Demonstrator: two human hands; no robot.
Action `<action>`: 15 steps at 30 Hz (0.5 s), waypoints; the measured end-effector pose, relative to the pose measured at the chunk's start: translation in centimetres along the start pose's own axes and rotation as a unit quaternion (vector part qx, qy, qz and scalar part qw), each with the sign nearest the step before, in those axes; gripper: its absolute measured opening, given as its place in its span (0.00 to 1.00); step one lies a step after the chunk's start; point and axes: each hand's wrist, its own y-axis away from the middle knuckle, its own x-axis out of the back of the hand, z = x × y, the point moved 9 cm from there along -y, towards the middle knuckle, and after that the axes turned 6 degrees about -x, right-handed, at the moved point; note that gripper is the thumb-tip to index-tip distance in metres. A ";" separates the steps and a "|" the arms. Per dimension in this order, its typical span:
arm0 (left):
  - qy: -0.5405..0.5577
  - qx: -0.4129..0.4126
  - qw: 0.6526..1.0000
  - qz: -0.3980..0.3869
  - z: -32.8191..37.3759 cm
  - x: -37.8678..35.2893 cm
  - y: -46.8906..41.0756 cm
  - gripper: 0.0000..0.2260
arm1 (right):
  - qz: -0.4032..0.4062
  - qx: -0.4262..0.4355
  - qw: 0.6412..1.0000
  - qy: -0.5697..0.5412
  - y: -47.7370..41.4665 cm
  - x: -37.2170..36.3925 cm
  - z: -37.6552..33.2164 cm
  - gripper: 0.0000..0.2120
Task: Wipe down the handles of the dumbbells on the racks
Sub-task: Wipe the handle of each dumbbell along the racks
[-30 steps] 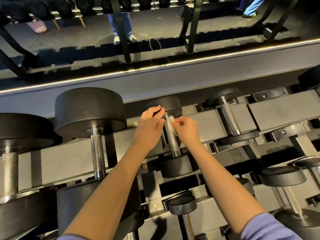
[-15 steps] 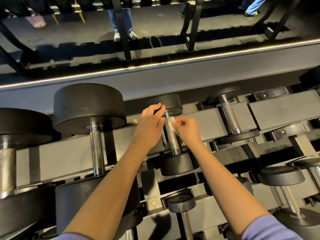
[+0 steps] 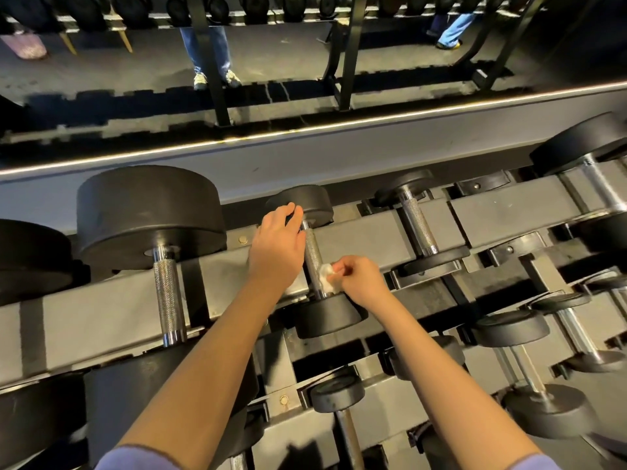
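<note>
A small black dumbbell (image 3: 327, 318) lies across the top tier of the grey rack (image 3: 101, 317), its knurled steel handle (image 3: 312, 252) running away from me. My right hand (image 3: 361, 278) pinches a small white wipe (image 3: 326, 278) against the near end of that handle. Beside the handle on its left lies my left hand (image 3: 276, 252), fingers straight and reaching onto the far black head (image 3: 314, 203).
A large dumbbell (image 3: 168, 290) sits to the left and a small one (image 3: 419, 232) to the right on the same tier. Lower tiers hold more small dumbbells (image 3: 339, 395). A mirror behind the rack shows standing legs (image 3: 210, 52).
My right hand has slid the wipe down the handle from its far end to the near end. My left hand has stayed beside the handle.
</note>
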 end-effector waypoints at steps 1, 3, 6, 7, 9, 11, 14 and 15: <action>-0.014 0.014 1.000 -0.024 0.0 -0.3 -0.1 0.20 | 0.016 -0.001 1.000 -0.016 0.4 0.5 0.2 0.03; -0.046 0.030 0.998 -0.041 0.3 -0.6 -0.3 0.22 | 0.064 -0.005 0.997 -0.046 1.4 2.1 1.0 0.01; -0.061 0.001 0.998 -0.032 2.2 -1.2 -0.3 0.19 | 0.133 -0.007 0.988 -0.083 2.3 5.3 2.4 0.04; -0.050 -0.017 0.998 -0.035 3.1 -1.8 -0.1 0.18 | 0.151 -0.006 0.984 -0.090 2.5 6.5 2.7 0.05; -0.004 -0.046 0.998 -0.049 5.2 -3.5 0.3 0.19 | 0.174 0.003 0.980 -0.093 2.4 8.9 3.1 0.05; 0.049 -0.060 0.995 -0.060 6.8 -5.2 0.3 0.22 | 0.190 0.018 0.978 -0.085 1.9 11.3 3.4 0.04; 0.066 -0.058 0.992 -0.095 8.9 -7.7 -1.0 0.19 | 0.234 0.034 0.971 -0.038 0.5 15.0 4.0 0.07; 0.062 -0.052 0.989 -0.121 9.4 -8.8 -1.6 0.20 | 0.255 0.043 0.966 -0.015 0.0 16.3 4.2 0.09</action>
